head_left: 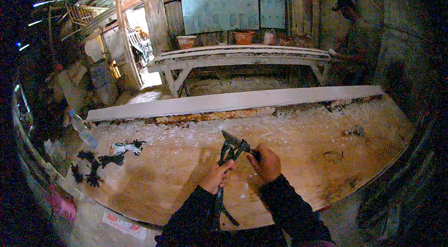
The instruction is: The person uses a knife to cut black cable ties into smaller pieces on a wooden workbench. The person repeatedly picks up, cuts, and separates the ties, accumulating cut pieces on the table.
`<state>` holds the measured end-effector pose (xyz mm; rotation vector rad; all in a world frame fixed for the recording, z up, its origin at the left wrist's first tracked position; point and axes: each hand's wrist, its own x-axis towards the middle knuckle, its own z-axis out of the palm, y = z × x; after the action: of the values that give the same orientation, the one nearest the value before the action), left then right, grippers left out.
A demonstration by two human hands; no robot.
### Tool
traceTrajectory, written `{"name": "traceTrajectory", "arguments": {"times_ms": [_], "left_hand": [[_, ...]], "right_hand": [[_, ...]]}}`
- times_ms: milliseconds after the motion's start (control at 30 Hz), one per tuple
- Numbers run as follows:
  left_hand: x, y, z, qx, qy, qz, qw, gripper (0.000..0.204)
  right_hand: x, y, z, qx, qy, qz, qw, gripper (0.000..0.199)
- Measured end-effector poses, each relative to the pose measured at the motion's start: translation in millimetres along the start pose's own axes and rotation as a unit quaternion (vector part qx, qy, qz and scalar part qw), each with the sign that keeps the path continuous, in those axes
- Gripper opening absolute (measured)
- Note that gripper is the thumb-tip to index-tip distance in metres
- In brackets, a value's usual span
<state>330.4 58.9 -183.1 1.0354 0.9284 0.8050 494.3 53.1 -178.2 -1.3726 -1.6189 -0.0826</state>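
Black fabric sleeves [289, 207] enter the head view from below. Left hand [215, 176]: closed around narrow, limp black strips [219, 198], above the brown wooden tabletop [298, 163]. Right hand [267, 160]: gripping a dark knife-like tool with a pointed grey blade [230, 138] among the strips' upper ends. Strips probably light, pliable, best pinched near the blade; tool stiff, held by its handle. Fingers conceal both grips; strip material is indistinct.
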Motion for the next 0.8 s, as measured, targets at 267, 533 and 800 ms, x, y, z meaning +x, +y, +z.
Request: {"name": "traceTrajectory", "arguments": {"times_ms": [267, 533, 800], "left_hand": [[3.2, 3.9, 0.9, -0.041, -0.039, -0.001, 0.998, 0.023], [2.8, 2.4, 1.9, -0.049, -0.047, -0.017, 0.998, 0.024], [9.3, -5.2, -2.0, -0.123, -0.095, -0.076, 0.985, 0.026]], "right_hand": [[2.6, 1.6, -0.1, -0.050, -0.002, -0.029, 0.998, 0.028], [4.4, 7.2, 1.0, -0.075, 0.010, -0.069, 0.995, 0.028], [5.9, 6.4, -1.6, -0.082, -0.042, -0.036, 0.995, 0.029]]}}
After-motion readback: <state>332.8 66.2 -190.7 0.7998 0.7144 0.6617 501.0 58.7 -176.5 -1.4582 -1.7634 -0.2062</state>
